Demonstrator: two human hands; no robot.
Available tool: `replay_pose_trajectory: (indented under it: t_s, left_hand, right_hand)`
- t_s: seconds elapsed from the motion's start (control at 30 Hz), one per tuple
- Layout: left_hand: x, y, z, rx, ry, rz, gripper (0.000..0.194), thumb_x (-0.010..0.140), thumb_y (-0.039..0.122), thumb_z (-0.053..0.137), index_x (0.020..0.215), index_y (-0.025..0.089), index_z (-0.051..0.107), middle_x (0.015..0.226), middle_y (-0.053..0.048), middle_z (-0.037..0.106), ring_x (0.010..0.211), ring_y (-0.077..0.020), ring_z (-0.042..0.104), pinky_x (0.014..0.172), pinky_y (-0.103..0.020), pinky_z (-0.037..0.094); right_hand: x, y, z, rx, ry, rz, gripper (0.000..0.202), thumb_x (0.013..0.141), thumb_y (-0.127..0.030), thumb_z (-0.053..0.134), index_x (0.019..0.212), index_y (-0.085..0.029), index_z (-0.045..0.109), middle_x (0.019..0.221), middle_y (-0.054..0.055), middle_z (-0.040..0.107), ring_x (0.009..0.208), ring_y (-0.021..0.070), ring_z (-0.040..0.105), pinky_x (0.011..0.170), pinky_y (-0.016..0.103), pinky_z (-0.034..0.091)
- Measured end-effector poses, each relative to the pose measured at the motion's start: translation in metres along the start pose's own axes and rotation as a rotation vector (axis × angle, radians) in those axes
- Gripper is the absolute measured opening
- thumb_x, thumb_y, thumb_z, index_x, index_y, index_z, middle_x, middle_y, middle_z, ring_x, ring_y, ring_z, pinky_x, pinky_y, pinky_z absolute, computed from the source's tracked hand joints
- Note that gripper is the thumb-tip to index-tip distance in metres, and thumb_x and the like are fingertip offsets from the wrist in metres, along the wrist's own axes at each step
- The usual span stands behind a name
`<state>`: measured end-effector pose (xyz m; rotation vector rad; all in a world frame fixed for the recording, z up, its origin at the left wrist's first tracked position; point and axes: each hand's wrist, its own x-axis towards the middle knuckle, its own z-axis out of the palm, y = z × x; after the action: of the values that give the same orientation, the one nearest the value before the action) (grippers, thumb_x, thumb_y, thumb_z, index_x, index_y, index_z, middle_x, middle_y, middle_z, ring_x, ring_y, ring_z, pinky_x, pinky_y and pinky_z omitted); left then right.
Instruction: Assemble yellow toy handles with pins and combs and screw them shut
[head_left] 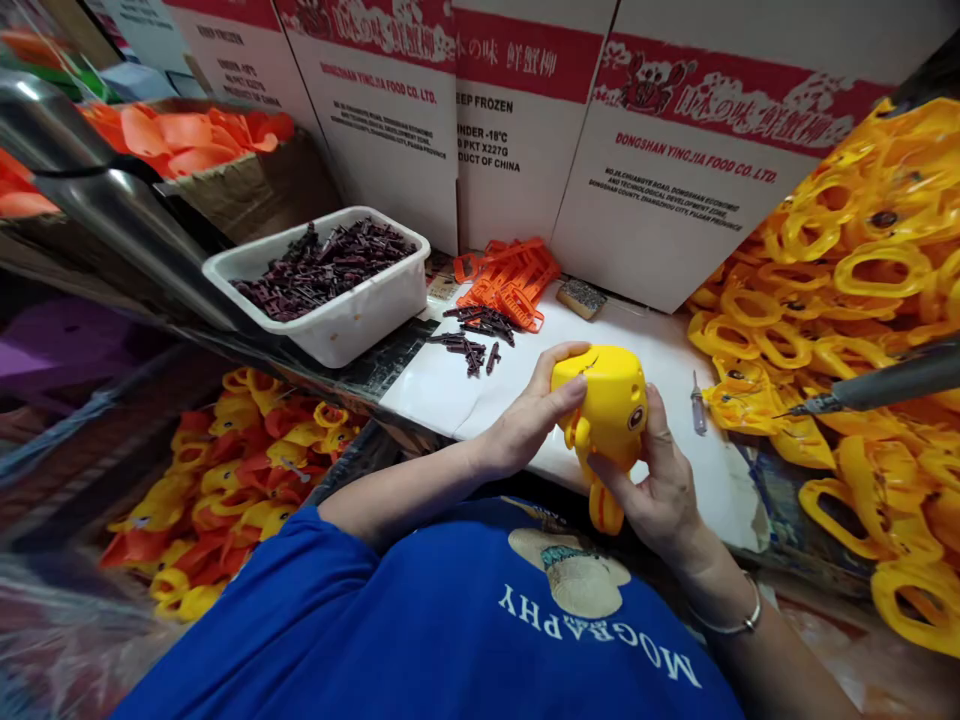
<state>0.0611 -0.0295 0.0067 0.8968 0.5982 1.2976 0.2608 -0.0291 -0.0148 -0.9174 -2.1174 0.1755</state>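
Observation:
Both hands grip a yellow plastic toy body (611, 405) with a printed eye, held up over the near edge of the white work sheet. My left hand (551, 395) is closed on its left side, thumb across the upper face. Around its right side and lower part wraps my right hand (652, 480). A yellow handle-like piece (606, 510) hangs below the toy. Beyond the hands lie small dark plastic parts (472, 345) and a stack of orange plastic frames (514, 280). A small screwdriver-like tool (698, 405) rests to the right.
A white tub (337, 335) of dark parts stands at left, beside a metal cylinder (127, 200). Yellow toy shells (825, 290) heap at right, with a dark pointed tool (885, 385) jutting over them. Finished-looking yellow-orange toys (232, 470) fill a bin below left. Cartons (510, 120) wall the back.

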Motion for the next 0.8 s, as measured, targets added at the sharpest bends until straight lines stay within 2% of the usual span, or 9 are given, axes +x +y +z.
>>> replay_pose_trajectory:
  t_s: [0.1,0.23,0.4,0.57,0.8]
  left_hand:
    - [0.000,-0.001,0.000,0.014,-0.012,0.001,0.083,0.084,0.071,0.072,0.146,0.026,0.042,0.143,-0.011,0.060,0.128,-0.0301,0.061,0.109,-0.042,0.046]
    - [-0.002,-0.005,0.001,0.014,0.000,0.010,0.081,0.086,0.073,0.068,0.146,0.025,0.040,0.136,-0.010,0.064,0.119,-0.0271,0.065,0.101,-0.039,0.050]
    - [-0.009,-0.003,0.004,0.056,-0.062,0.043,0.084,0.079,0.051,0.085,0.145,0.029,0.037,0.135,-0.009,0.065,0.123,-0.0285,0.064,0.104,-0.041,0.051]
    - [-0.021,-0.001,0.010,0.008,-0.095,0.082,0.076,0.081,0.041,0.084,0.141,0.029,0.039,0.133,-0.009,0.065,0.122,-0.0296,0.066,0.104,-0.045,0.055]
    - [-0.025,-0.009,0.008,0.053,-0.196,0.273,0.070,0.085,0.033,0.081,0.139,0.029,0.037,0.130,-0.007,0.067,0.117,-0.0260,0.070,0.106,-0.045,0.055]
  right_hand:
    - [0.002,-0.001,-0.002,0.009,-0.019,0.013,0.090,0.098,-0.041,0.065,0.170,-0.024,0.015,0.141,0.020,0.067,0.116,0.0309,0.074,0.087,0.043,0.066]
    - [0.002,-0.003,-0.004,0.004,-0.037,0.019,0.086,0.099,-0.042,0.063,0.170,-0.023,0.018,0.131,0.018,0.071,0.101,0.0278,0.077,0.079,0.039,0.067]
    - [0.000,-0.005,-0.001,-0.033,0.051,-0.084,0.088,0.099,-0.039,0.063,0.170,-0.020,0.015,0.127,0.021,0.071,0.095,0.0286,0.078,0.072,0.040,0.068]
    - [-0.006,-0.010,0.002,-0.100,0.109,-0.167,0.089,0.099,-0.036,0.063,0.170,-0.017,0.014,0.116,0.021,0.072,0.090,0.0288,0.077,0.067,0.039,0.068]
    - [-0.015,-0.017,0.001,-0.115,0.110,-0.163,0.089,0.099,-0.033,0.063,0.171,-0.017,0.012,0.116,0.021,0.071,0.092,0.0295,0.078,0.067,0.040,0.068]
